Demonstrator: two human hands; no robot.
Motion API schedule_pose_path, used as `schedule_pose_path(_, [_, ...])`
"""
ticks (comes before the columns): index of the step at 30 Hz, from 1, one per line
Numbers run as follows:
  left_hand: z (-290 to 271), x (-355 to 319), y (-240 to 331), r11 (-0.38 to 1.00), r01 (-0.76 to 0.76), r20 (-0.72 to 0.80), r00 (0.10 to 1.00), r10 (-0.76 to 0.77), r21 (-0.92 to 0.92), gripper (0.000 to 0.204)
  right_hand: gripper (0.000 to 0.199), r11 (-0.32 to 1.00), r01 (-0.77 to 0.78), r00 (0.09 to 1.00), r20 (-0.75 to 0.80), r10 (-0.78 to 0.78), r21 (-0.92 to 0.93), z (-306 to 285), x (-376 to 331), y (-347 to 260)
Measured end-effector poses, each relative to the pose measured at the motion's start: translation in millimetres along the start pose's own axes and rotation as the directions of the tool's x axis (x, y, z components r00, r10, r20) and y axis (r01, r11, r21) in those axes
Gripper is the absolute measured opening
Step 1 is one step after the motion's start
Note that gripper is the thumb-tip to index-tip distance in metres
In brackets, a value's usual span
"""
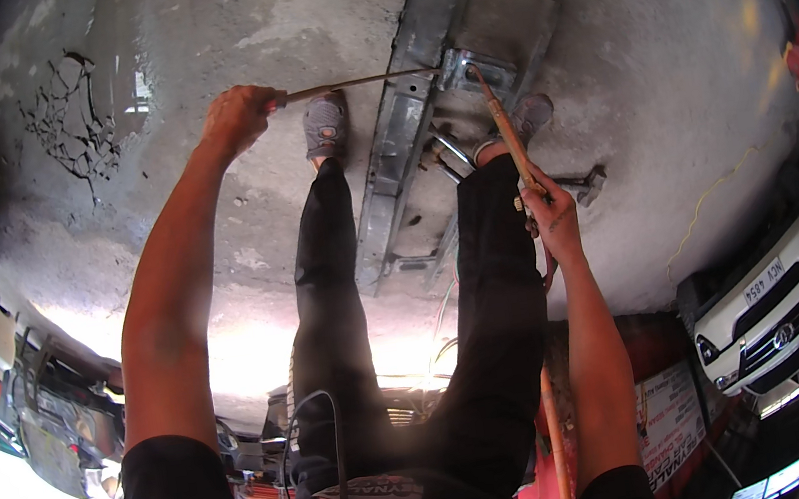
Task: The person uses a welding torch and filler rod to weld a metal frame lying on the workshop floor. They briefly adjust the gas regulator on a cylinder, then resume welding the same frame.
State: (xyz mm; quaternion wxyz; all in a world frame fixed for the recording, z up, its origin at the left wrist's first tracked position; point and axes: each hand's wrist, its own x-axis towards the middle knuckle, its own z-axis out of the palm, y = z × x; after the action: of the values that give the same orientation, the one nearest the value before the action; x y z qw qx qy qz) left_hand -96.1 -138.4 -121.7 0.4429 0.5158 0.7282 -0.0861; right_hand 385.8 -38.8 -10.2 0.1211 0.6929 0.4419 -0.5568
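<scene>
The person bends far forward over a rough grey concrete floor [219, 31], so the view looks back between their own legs in dark trousers [324, 290].

The left hand [239, 117] is stretched out over the floor, its fingers clenched around the end of a thin, straight metal rod [352, 82]. The rod runs level from that fist toward the right and ends at a small grey rectangular metal bracket [479, 65].

The right hand [550, 212] is raised near the right leg, its fingers closed around the lower part of a long, slim copper-coloured torch tube [508, 134]. The tube slants up and to the left, and its tip meets the bracket right where the rod's far end lies; whether tip and rod actually touch cannot be told.

The bracket sits against a long grey galvanised steel channel [404, 128] that lies on the floor and runs diagonally from the far edge of the floor down between the two feet. A grey shoe [326, 123] stands just left of the channel, the other grey shoe [531, 116] to its right.

A patch of dark cracks [75, 121] marks the floor's left side. A white car [780, 300] stands at the right edge.
</scene>
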Motion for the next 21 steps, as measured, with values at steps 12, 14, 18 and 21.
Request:
schedule_pose_path(12, [3.0,6.0,-7.0,1.000,0.015,0.012,1.000,-0.015,0.010,0.040,0.049,0.999,0.035,0.999,-0.017,-0.036,-0.026,-0.6,8.4,-2.7])
schedule_pose_path(14, [7.8,6.9,-13.9,1.000,0.001,-0.024,1.000,-0.001,0.013,0.041,0.049,0.998,0.054,0.999,0.001,-0.054,-0.009,-1.2,12.0,-3.8])
schedule_pose_path(18, [8.6,8.6,-15.7,1.000,0.004,-0.012,1.000,-0.004,0.022,0.043,0.049,0.998,0.067,0.998,0.003,-0.067,0.010,-3.3,14.5,-2.0])
schedule_pose_path(21, [12.0,10.0,-19.2,1.000,-0.006,-0.029,1.000,0.006,-0.007,0.041,0.048,0.999,0.039,0.999,0.005,-0.039,0.007,-4.4,13.6,-4.8])
